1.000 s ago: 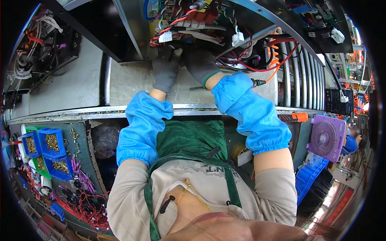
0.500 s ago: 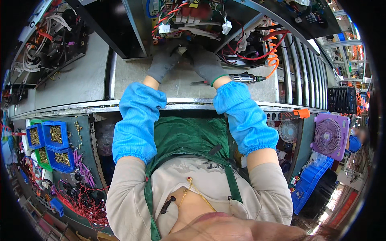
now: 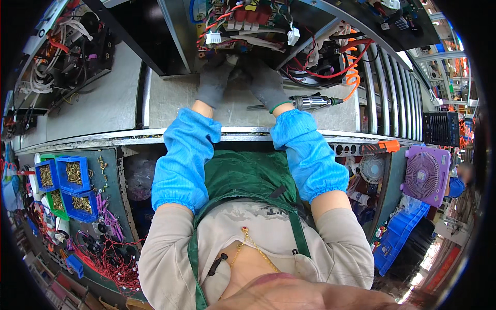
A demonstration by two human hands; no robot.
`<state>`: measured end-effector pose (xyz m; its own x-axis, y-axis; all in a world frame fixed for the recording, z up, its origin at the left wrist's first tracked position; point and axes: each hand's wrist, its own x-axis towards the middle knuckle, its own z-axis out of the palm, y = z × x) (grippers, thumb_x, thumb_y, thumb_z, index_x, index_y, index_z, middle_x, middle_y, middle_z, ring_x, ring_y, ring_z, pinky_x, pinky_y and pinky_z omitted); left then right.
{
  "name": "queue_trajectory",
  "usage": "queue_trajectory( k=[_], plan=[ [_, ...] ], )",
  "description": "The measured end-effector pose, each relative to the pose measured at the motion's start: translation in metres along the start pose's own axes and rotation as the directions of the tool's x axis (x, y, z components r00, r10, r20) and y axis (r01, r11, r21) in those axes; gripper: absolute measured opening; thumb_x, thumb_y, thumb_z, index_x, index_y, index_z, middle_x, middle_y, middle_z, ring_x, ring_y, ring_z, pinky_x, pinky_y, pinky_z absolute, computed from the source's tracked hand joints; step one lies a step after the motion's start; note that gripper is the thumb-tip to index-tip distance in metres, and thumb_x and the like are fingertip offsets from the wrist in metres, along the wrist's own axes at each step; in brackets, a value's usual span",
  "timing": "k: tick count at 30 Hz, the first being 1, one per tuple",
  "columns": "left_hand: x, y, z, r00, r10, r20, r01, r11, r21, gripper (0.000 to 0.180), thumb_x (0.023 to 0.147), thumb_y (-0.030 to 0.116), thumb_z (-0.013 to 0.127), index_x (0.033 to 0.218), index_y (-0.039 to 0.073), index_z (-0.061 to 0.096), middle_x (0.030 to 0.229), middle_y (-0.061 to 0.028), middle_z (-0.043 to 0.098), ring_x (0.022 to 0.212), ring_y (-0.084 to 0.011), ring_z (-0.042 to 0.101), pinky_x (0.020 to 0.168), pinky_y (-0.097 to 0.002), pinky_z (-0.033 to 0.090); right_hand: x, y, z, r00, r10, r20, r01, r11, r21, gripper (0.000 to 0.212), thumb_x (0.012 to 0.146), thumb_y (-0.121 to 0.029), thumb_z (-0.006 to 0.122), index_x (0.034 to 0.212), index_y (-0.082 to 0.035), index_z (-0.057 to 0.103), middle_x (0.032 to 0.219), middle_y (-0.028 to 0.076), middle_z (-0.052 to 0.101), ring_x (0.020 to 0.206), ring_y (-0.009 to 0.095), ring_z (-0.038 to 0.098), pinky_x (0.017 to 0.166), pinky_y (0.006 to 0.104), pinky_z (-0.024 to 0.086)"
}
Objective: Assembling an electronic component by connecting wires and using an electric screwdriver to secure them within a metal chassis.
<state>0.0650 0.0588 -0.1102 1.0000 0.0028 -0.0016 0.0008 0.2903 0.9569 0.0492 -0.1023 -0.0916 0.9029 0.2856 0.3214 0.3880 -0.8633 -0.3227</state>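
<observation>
Both my hands wear grey gloves and work close together in the shadow under the wiring of an open metal cabinet. My left hand [image 3: 213, 82] has its fingers curled in at a small pale thing [image 3: 232, 60], too dark and small to name. Beside it my right hand [image 3: 266, 82] reaches in, fingers bent toward the same spot and partly lost in shadow. Above them hang a white connector [image 3: 213, 38] and a second white plug [image 3: 293, 36] on wires. An air screwdriver [image 3: 315, 101] lies on the metal bench just right of my right wrist.
An orange coiled hose [image 3: 352, 77] runs up from the screwdriver. Metal rollers [image 3: 385, 98] lie at right, near a purple fan [image 3: 424, 174]. Blue bins [image 3: 72, 173] of brass screws and a heap of red wires [image 3: 111, 263] sit at lower left. Another wired unit [image 3: 77, 57] stands far left.
My left forearm has shifted right and my right forearm slightly left, so the arms are closer together. Both hands stay at the same place under the wiring.
</observation>
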Motion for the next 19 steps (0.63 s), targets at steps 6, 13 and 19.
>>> queue_trajectory(
  k=[6,13,19],
  plan=[
    [0.005,-0.002,-0.012,0.996,0.006,0.093,-0.013,0.997,0.076,0.022,0.089,0.012,0.061,0.109,0.002,0.061,0.105,-0.0044,0.061,0.091,-0.0118,0.058,0.072,-0.0235,0.053,0.006,-0.009,0.001,1.000,0.011,0.001,-0.011,1.000,-0.012,0.031,0.087,-0.036,0.054,0.112,-0.020,0.061,0.107,0.009,0.061,0.090,0.033,0.062,0.071,0.0448,0.052],
    [0.012,0.002,0.002,0.997,-0.051,0.054,0.059,0.987,-0.151,0.022,0.090,0.015,0.060,0.108,0.002,0.062,0.101,-0.0035,0.062,0.089,-0.0109,0.059,0.069,-0.0224,0.052,0.011,0.001,0.024,0.987,0.048,-0.157,-0.050,0.999,-0.010,0.031,0.084,-0.040,0.057,0.107,-0.020,0.063,0.101,0.010,0.062,0.085,0.033,0.063,0.065,0.0446,0.052],
    [0.010,0.003,-0.002,0.999,0.040,0.023,-0.043,0.982,0.183,0.025,0.092,0.023,0.058,0.109,0.004,0.062,0.102,-0.0108,0.064,0.090,-0.0281,0.060,0.083,-0.0316,0.049,0.008,0.000,0.022,0.992,0.096,-0.080,-0.098,0.995,-0.019,0.043,0.082,-0.041,0.059,0.121,-0.023,0.056,0.120,0.013,0.057,0.097,0.034,0.061,0.076,0.0462,0.051]
  ],
)
